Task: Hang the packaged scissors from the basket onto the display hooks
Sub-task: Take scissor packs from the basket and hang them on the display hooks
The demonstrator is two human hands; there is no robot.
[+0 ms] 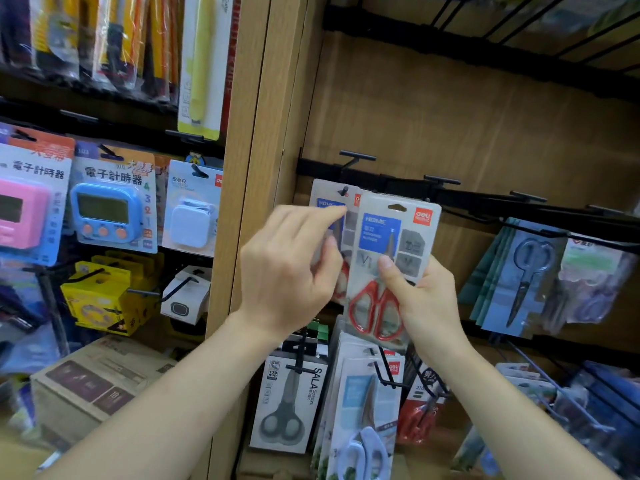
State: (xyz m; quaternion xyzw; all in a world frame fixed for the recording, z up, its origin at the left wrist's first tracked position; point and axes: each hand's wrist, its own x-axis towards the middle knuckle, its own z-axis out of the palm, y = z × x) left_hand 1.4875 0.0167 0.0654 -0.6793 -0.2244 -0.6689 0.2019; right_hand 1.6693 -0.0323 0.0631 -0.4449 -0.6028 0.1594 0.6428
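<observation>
Gripping one scissors pack [388, 261], right hand [426, 299], left hand [291, 268] touching one hung pack [332, 202]

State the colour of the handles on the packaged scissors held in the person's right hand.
Red, seen clearly in the head view: the scissors' handles inside the pack in the right hand.

Two hands, left [287, 268] and right [420, 296], two red scissors packs [388, 258], two timers [104, 207], one cardboard box [93, 382].
</observation>
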